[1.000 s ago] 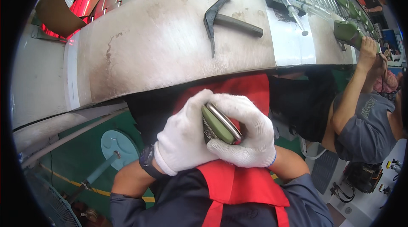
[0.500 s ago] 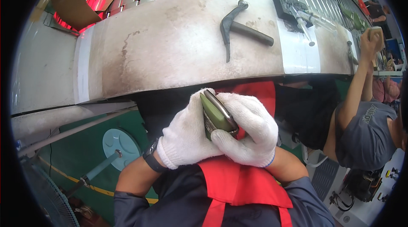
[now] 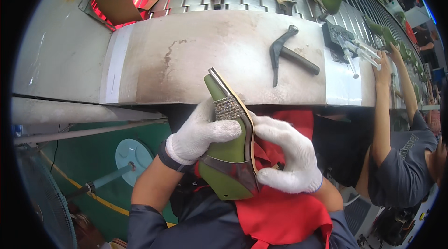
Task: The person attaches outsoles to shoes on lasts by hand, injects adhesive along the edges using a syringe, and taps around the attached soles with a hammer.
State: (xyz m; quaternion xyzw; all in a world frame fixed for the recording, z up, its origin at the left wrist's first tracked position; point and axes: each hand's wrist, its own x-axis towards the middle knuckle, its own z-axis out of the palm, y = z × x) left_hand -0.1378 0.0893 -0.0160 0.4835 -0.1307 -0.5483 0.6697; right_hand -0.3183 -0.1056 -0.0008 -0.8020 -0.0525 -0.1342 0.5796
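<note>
Left hand (image 3: 198,136): wrapped round the shoe from its left side, thumb laid across just below the glittery band; fingers behind hidden. Half a second ago its thumb lay out of sight.
Green shoe (image 3: 233,148): centre of frame, tilted, toe up and slightly left, heel end low. Shown nearly end-on before, between both palms; now turned to show its full length, tan sole edge facing right.
Right hand (image 3: 291,155): half spread, no longer folded over the shoe; fingertips and thumb set along the sole edge.
Hammer (image 3: 301,60): upper right of centre, on the bench; sits further right and lower in frame than before, as does the whole bench.
Co-worker's hands (image 3: 382,64): right side, now at the row of green shoes; previously raised with a piece.
Stool (image 3: 133,155): lower left, light blue, beyond the left forearm.
Bench (image 3: 205,46): broad stained stretch from the white strip (image 3: 116,69) at left to the hammer.
Front edge: crosses mid-frame; toe overlaps it in view, height above cannot be told.
Black block (image 3: 333,34): upper right, syringes (image 3: 349,53) beside it, bounding that side.
</note>
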